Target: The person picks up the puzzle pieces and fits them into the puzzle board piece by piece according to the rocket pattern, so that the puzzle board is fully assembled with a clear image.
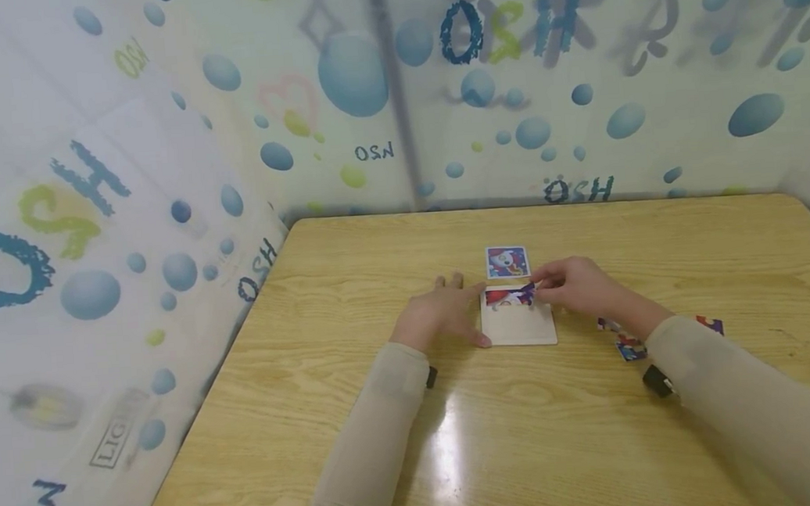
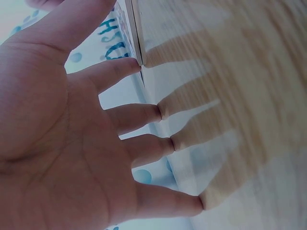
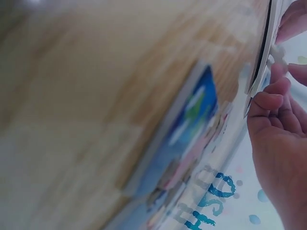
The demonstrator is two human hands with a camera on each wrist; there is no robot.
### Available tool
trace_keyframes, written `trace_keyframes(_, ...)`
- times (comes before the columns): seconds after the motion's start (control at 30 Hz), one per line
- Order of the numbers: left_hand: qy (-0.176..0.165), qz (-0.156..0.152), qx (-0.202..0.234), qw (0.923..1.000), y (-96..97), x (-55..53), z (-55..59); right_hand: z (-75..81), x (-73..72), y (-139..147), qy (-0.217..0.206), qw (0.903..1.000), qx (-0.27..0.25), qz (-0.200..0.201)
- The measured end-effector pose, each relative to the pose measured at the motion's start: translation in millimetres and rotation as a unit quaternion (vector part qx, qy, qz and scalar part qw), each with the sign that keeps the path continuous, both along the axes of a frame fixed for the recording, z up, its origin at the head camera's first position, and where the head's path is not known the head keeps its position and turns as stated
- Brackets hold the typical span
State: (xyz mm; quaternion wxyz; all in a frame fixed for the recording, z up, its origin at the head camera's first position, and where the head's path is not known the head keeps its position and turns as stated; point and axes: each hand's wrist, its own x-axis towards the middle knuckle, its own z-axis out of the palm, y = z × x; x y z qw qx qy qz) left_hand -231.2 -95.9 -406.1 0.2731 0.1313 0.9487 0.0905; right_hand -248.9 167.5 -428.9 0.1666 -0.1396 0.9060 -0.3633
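A pale, shallow puzzle tray lies on the table, with colourful jigsaw pieces along its far side and bare surface nearer the person. My left hand is spread beside it, thumb and index finger at its left edge. In the left wrist view the other fingertips rest on the tabletop. My right hand is over the tray's far right corner. Between its thumb and index finger it pinches a small jigsaw piece, seen pale from behind in the right wrist view. Just beyond the tray lies a picture card showing a cartoon figure.
Loose jigsaw pieces lie to the right, partly hidden under the right forearm, and another piece shows past the sleeve. The wooden table meets bubble-patterned curtains at the back and left.
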Motion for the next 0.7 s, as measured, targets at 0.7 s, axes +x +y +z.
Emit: trace_keyframes(0.7, 0.005, 0.003, -0.007, 1.0, 0.4, -0.3, -1.8, -3.6, -3.1, 2.0, -0.017, 0.9997, 0.018, 0.005)
